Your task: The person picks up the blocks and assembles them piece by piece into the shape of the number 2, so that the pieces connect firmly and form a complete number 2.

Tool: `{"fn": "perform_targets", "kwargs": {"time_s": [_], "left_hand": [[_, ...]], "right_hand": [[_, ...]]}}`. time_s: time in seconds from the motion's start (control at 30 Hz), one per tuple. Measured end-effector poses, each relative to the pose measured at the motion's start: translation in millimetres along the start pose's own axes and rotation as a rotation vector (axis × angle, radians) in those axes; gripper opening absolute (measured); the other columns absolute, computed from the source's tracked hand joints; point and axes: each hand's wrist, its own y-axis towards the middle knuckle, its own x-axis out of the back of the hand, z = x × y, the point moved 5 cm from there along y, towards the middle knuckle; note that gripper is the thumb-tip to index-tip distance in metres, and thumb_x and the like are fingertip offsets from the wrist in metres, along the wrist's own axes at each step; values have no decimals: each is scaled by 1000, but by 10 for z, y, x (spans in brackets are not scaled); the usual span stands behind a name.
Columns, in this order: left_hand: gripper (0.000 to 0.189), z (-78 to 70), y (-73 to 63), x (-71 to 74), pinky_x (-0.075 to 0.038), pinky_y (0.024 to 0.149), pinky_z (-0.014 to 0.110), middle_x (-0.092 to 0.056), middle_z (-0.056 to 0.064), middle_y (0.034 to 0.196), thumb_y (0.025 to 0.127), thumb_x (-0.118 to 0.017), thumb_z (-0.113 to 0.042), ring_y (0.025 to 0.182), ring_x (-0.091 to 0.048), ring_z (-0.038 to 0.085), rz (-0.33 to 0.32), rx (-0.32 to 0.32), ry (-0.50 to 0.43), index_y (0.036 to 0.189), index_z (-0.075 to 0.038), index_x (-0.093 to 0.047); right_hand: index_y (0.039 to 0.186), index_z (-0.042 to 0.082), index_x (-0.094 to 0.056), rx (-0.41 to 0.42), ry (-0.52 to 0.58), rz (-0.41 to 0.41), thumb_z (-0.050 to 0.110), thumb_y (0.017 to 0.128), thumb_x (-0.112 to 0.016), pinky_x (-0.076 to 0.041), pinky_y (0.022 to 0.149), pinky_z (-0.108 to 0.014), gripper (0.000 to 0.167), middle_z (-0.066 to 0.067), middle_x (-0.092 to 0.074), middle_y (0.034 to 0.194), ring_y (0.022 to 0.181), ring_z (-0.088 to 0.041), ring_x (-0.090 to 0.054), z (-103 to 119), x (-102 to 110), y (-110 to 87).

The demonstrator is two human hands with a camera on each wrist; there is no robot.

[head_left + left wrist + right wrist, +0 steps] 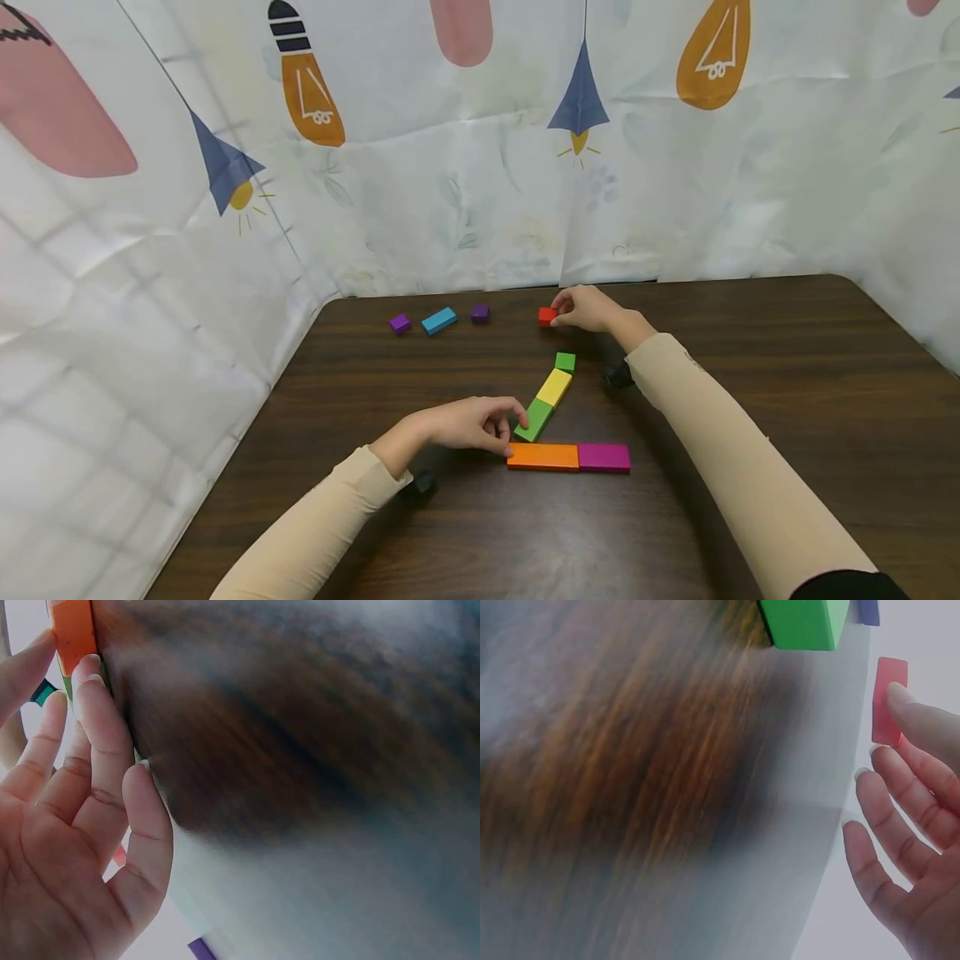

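Several coloured blocks lie on a dark wooden table. My left hand (468,423) rests by the near row, its thumb at the left end of the orange block (543,457) and its index finger on the lower green block (534,419). In the left wrist view the orange block (73,630) shows beside the thumb and fingertips. A magenta block (604,457) continues the orange one to the right. From the lower green block, a yellow block (554,387) and a small green block (566,362) slant away. Farther back, my right hand (596,310) pinches a red block (889,701) between thumb and fingers.
Along the table's (360,375) far side lie a purple block (401,323), a blue block (439,321) and a dark purple block (480,313), left of the red one. A printed curtain (465,217) hangs behind the far edge and down the left side.
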Motion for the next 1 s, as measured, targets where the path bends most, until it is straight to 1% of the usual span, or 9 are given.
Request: {"fn": "perform_targets", "kwargs": {"time_s": [0.2, 0.43, 0.73, 1.0], "left_hand": [[34, -3, 2, 6, -43, 68, 24, -62, -3, 86, 97, -72, -10, 67, -52, 9, -7, -2, 10, 127, -11, -57], [34, 24, 7, -8, -42, 67, 24, -62, -2, 86, 97, -73, -10, 66, -52, 10, -7, -8, 6, 127, -11, -57], [34, 37, 10, -13, -42, 67, 24, -61, -2, 86, 97, -73, -10, 66, -51, 9, -5, -15, 0, 127, -11, -57], [34, 15, 5, -9, -42, 67, 23, -62, -2, 85, 97, -72, -10, 66, -52, 9, -2, -16, 3, 127, -10, -57]], "right_hand": [[124, -4, -66, 16, -17, 1, 19, 96, -75, -49, 93, -45, 37, -16, -67, 112, 102, -30, -60, 11, 39, -60], [123, -4, -66, 37, -7, 12, 19, 97, -74, -50, 90, -45, 36, -15, -67, 109, 99, -30, -61, -26, 44, -141], [122, -4, -67, 34, 1, 31, 19, 96, -75, -50, 90, -43, 36, -13, -68, 108, 98, -28, -60, -72, -7, -208], [120, -2, -68, 27, -32, 48, 19, 95, -76, -48, 86, -39, 35, -10, -65, 101, 92, -25, -56, -97, -39, -260]]}}
